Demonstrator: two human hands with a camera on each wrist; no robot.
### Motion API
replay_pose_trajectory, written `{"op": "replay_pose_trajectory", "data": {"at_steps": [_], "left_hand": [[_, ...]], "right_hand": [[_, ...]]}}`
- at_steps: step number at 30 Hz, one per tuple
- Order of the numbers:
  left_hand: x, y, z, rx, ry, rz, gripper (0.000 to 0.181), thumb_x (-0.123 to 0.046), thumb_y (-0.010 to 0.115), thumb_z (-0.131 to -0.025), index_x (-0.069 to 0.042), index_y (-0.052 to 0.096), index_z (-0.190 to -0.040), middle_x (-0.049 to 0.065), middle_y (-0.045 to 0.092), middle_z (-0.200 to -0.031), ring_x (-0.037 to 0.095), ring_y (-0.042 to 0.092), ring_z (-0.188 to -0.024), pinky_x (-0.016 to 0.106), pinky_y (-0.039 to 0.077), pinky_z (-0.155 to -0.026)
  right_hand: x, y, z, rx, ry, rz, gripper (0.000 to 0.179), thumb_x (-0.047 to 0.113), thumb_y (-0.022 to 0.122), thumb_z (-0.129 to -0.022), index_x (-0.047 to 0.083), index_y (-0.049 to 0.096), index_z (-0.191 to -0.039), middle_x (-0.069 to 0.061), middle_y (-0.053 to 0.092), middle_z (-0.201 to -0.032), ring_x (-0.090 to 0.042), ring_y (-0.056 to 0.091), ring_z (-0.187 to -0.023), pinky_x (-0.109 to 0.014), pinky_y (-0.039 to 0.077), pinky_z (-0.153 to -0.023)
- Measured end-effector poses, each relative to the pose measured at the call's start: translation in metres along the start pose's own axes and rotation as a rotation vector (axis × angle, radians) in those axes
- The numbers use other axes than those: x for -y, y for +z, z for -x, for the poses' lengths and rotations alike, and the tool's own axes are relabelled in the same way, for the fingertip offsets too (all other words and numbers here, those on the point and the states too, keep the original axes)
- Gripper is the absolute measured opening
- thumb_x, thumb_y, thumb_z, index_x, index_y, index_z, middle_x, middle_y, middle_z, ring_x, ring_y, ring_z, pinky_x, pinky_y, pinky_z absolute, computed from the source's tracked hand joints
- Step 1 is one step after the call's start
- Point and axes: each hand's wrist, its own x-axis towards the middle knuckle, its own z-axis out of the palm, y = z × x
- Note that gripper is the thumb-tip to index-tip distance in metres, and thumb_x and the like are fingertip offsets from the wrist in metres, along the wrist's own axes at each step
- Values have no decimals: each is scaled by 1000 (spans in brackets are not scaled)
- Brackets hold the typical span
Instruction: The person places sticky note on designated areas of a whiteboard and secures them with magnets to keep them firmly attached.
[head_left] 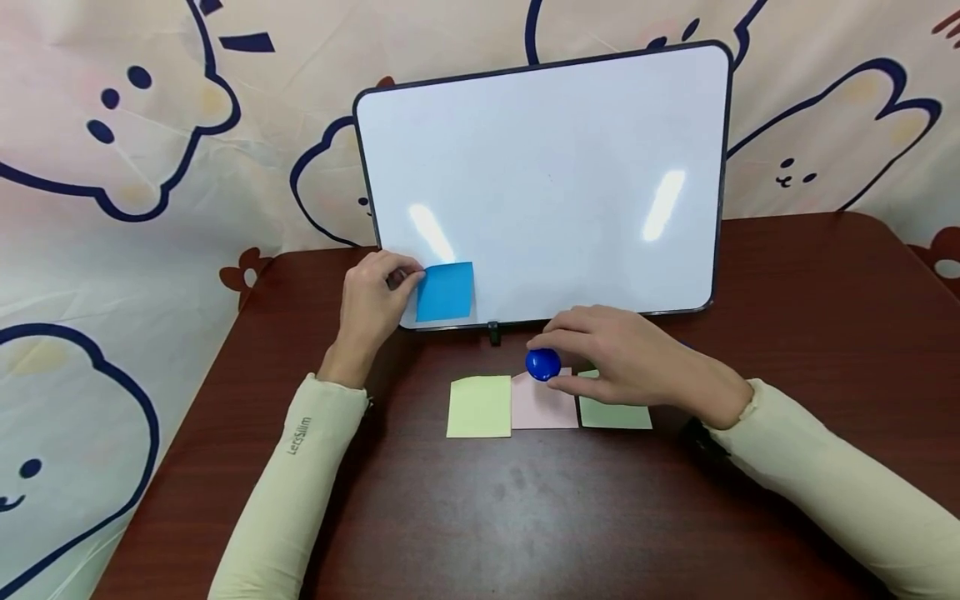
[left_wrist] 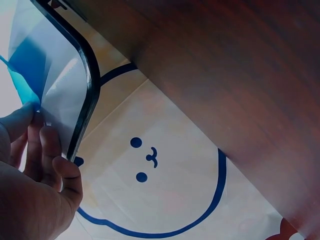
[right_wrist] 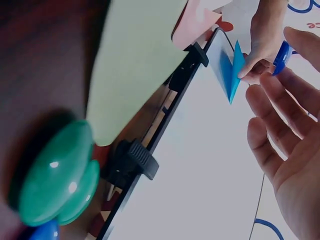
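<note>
My left hand (head_left: 372, 302) pinches a blue sticky note (head_left: 447, 292) by its left edge, at the lower left corner of a black-framed whiteboard (head_left: 555, 192). In the right wrist view, that note (right_wrist: 237, 75) appears angled away from the board's surface. Between the thumb and fingers of my right hand (head_left: 626, 357) is a round, glossy blue magnet (head_left: 543, 364), held above the table in front of the board. Below it lie a yellow note (head_left: 479, 407), a pink note (head_left: 543, 408) and a light green note (head_left: 617, 415), the last partly covered by the right hand.
Black clips (right_wrist: 137, 159) support the whiteboard's lower edge. Green magnets (right_wrist: 57, 172) and part of a blue one (right_wrist: 46, 231) rest on the dark wood table (head_left: 495, 517); the right hand mostly hides them in the head view. A cartoon-print cloth (head_left: 67, 275) hangs behind.
</note>
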Motion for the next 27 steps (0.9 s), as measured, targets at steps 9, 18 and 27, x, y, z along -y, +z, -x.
{"op": "replay_pose_trajectory", "data": {"at_steps": [9,18,27], "left_hand": [[-2,1,0,-2,7,4,16,-15,74,-90,-5,76,-103,13,71,-96,25,59,-86,38,51,-76],[-1,1,1,0,3,-5,18,-16,74,-90,-5,76,-104,13,72,-97,25,59,-86,38,52,-77],[-1,1,0,-3,11,-6,18,-16,75,-89,-5,76,-103,13,72,-96,26,59,-85,38,52,-76]], "right_hand": [[1,-3,-16,-37,-23,12,43,38,75,-87,16,68,-124,2,68,-111,-13,64,-98,-32,56,-81],[3,-8,-40,-72,-41,51,43,38,74,-89,14,68,-124,1,68,-113,-16,64,-101,-34,55,-85],[3,-9,-51,-81,-50,74,40,37,71,-91,14,68,-123,-1,68,-110,-18,64,-98,-34,55,-84]]}}
